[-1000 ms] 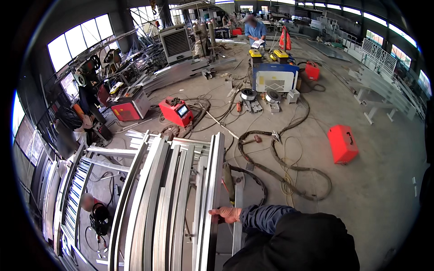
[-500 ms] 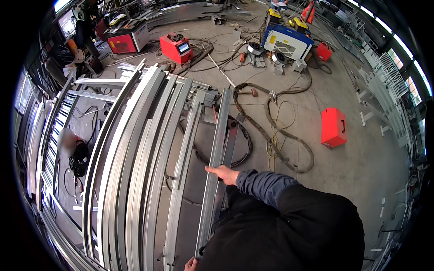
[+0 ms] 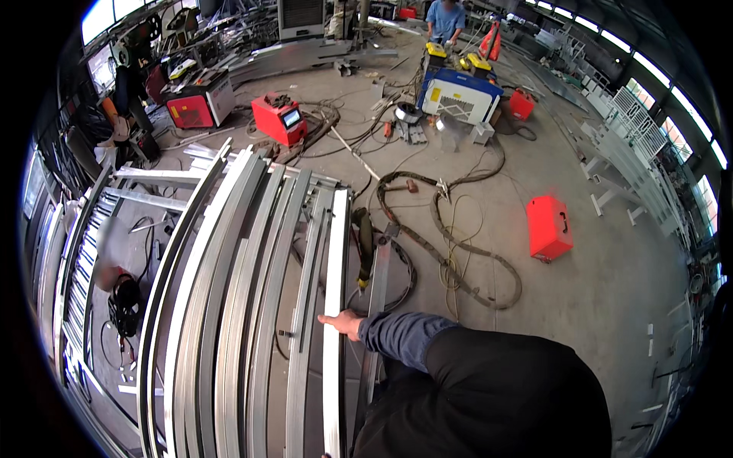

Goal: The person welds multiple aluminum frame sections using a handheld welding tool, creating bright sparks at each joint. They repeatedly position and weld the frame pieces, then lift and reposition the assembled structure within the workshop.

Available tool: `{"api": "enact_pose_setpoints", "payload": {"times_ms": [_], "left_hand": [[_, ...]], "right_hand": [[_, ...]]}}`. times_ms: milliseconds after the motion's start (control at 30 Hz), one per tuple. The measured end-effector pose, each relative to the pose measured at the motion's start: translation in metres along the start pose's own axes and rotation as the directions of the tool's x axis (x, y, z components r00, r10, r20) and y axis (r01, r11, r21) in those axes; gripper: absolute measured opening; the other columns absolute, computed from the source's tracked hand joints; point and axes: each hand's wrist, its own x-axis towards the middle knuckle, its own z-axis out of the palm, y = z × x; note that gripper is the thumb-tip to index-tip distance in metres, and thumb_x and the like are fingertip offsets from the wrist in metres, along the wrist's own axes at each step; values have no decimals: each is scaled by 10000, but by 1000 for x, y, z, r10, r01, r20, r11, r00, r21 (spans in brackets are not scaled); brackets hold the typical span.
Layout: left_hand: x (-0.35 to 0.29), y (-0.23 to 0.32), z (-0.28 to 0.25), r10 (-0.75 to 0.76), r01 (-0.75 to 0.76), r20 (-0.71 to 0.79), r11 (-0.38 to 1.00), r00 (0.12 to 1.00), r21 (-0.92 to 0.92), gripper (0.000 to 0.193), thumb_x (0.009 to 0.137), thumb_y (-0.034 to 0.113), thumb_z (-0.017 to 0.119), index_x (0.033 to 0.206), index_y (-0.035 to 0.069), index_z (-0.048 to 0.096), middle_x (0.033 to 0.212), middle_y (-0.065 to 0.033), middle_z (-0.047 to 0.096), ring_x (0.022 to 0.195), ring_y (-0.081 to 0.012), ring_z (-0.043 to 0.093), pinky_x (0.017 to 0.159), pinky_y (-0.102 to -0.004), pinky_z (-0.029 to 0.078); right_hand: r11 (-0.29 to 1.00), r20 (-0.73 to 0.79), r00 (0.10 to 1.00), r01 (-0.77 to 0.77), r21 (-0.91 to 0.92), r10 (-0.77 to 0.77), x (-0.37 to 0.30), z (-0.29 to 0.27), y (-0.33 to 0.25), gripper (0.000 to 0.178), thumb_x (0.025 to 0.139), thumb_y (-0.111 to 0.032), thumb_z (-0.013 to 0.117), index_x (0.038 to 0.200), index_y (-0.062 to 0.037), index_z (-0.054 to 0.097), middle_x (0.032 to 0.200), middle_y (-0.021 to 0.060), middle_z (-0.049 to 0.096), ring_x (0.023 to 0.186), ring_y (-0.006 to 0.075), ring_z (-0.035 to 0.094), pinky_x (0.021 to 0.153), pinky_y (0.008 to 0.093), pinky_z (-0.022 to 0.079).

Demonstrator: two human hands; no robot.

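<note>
My right hand [image 3: 345,324] grips a long, straight metal tube [image 3: 334,263] from its right side, the thumb lying across its bright upper face and the other fingers hidden. Of my left hand [image 3: 327,456] only a sliver shows at the lower edge, against the near end of the same tube. Left of it lies another metal tube [image 3: 304,336] with small fittings on it. Beyond that, several long silvery profiles [image 3: 237,305] rest side by side. A separate metal bar [image 3: 372,336] runs beneath my right forearm.
Thick cables [image 3: 481,301] loop over the floor ahead. A red case [image 3: 550,229] stands to the right. Farther off are a red machine [image 3: 279,120] and a blue-and-white machine [image 3: 462,97], with another person [image 3: 444,21] behind it. At left lies a black cable bundle [image 3: 124,305].
The held tube has shifted left, close beside the neighbouring tube, and its bright face now shows. My right hand moved left with it. The view has tilted upward, revealing the other person.
</note>
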Motion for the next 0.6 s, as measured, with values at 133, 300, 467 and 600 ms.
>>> {"api": "enact_pose_setpoints", "payload": {"times_ms": [133,300,467,600], "left_hand": [[30,26,0,109,-103,-40,986,993,131,822,1026,812,451,762,64,663,612,-77,606,593,-237,592,562,-449,453],[54,47,-3,210,-187,-66,948,975,258,742,1028,753,474,853,52,639,638,-88,617,595,-242,597,558,-448,457],[61,52,-4,269,-221,-110,920,957,323,671,1031,694,496,945,39,615,664,-99,629,596,-247,603,554,-447,461],[75,58,-3,302,-240,-116,896,946,374,623,1033,647,515,1018,30,596,685,-108,638,598,-251,607,550,-446,465]], "right_hand": [[998,-67,998,-4,66,8,19,1,8,1207,918,-674,829,1589,212,357,1636,346,469,1514,380,509,1187,457,480],[995,-384,918,-100,28,103,44,13,18,1314,915,-630,848,1657,185,133,1686,344,402,1563,408,449,1240,452,429],[988,-441,888,-154,-18,131,49,30,9,1300,903,-630,855,1654,145,131,1679,336,411,1530,401,487,1216,419,445],[982,-470,866,-187,12,170,43,26,10,1206,911,-610,848,1618,115,193,1645,323,452,1476,398,538,1178,415,475]]}}
